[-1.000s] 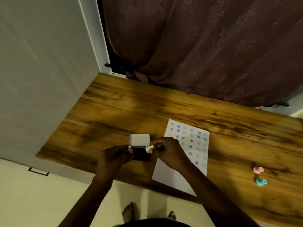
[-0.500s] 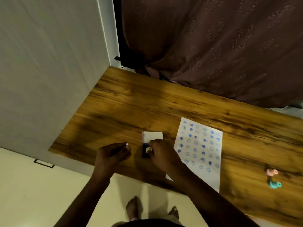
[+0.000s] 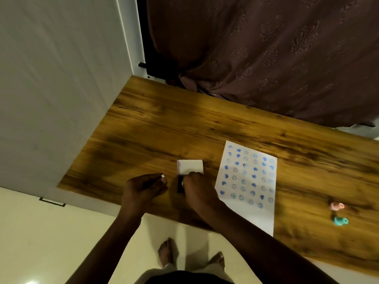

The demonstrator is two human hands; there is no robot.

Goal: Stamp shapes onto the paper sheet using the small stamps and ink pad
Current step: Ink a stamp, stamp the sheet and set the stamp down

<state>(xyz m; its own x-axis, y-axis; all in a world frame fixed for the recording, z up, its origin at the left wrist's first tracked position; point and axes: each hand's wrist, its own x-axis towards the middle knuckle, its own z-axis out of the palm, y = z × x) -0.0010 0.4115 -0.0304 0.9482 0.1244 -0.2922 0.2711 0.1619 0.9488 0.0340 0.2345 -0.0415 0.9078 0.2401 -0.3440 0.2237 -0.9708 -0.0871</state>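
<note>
A: Wood grain runs the length of the table (image 3: 205, 124); the ink pad (image 3: 180, 186) sits near its front edge, lid (image 3: 190, 166) flipped open toward twelve o'clock. Which step is this?

B: Inking, I'd judge. The right hand (image 3: 198, 191) is down over the dark pad, fingers pinched narrow around what looks like a small pale stamp (image 3: 183, 183), though only a sliver of it shows beside the knuckles.

A: And the left hand (image 3: 143, 188)?

B: At nine o'clock from the pad, just beside it and not touching. The fingers are curled half closed with a small pale patch at the tips; whether that is a nail or some little object I cannot tell, so I won't say it holds anything.

A: Where's the paper?

B: The sheet (image 3: 248, 181) lies flat at three o'clock from the pad, close to the right wrist. Blue hearts and round faces fill its far part in rows; the strip nearest the person is blank.

A: So the task is well along?

B: Most of the sheet looks filled, yes. The next move, as I see it, calls for lifting the stamp straight off the pad, carrying it over to three o'clock, and pressing it squarely in the blank strip at six o'clock on the sheet, in line with the rows.

A: Other stamps?

B: A pink stamp (image 3: 337, 206) and a teal stamp (image 3: 340, 220) rest far off at three o'clock, well apart from the hands.
</note>
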